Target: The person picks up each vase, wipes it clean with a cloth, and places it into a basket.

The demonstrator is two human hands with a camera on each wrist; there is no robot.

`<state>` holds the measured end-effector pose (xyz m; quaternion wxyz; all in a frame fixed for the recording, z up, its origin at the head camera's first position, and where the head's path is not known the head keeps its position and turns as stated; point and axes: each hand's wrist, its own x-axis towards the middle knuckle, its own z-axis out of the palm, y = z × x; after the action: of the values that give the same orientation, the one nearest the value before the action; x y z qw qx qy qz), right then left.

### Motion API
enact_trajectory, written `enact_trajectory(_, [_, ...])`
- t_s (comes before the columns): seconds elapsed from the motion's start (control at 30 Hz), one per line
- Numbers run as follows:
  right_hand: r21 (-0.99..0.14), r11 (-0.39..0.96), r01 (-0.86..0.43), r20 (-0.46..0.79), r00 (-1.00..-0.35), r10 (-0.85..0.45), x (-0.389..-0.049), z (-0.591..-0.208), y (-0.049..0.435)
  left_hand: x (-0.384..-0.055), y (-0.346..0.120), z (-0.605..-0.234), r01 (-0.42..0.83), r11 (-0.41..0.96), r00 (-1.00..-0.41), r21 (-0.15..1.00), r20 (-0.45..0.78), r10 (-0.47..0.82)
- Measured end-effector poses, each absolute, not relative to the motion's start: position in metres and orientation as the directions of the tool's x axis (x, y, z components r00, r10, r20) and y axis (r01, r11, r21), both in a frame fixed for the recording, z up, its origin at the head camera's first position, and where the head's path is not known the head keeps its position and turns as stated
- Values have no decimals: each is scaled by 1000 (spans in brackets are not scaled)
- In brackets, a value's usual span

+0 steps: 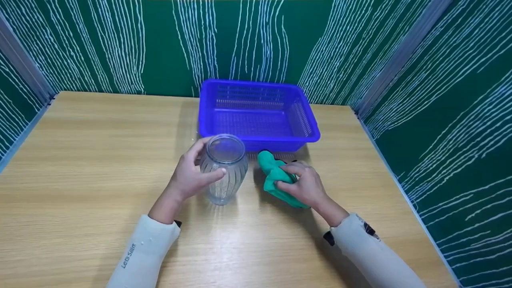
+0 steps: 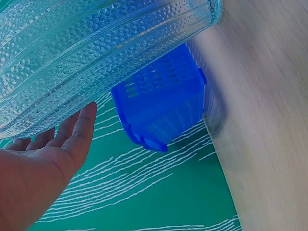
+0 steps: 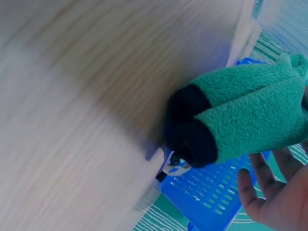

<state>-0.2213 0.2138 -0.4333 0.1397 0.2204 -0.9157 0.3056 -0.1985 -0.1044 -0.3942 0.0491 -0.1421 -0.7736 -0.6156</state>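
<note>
My left hand (image 1: 191, 173) holds a clear glass vase (image 1: 232, 176), thumb across its front and fingers behind. The vase is ribbed, round-mouthed and narrower at its base. In the left wrist view its dimpled glass (image 2: 110, 62) fills the top, above the left hand's fingers (image 2: 79, 134). To its right, my right hand (image 1: 307, 185) pinches a soft green plush item (image 1: 276, 176) between thumb and fingers, close over the table. The right wrist view shows the plush item's fuzzy green fabric (image 3: 260, 110), black ends and a small pale loop; what it is, I cannot tell.
A blue-purple plastic basket (image 1: 256, 140) with slotted walls stands just beyond both hands, near the back edge of the wooden table (image 1: 100, 160). Green panels with white wavy lines (image 1: 160, 48) rise behind the table and along its sides.
</note>
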Motion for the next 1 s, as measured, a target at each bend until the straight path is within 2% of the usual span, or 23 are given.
enact_trajectory(0.4, [-541,644,-541,464,-831,-308,-219,-428,213,-199,-104,-394,288,187,-953,939,263,148])
enact_trajectory(0.77, [-722,469,-509,492,-854,-170,-218,-425,206,-198,-104,-395,282,177,-954,943,257,154])
enact_trajectory(1.0, [-716,424,-554,541,-825,-163,-203,-398,188,-199,-104,-395,273,175,-957,946,247,153])
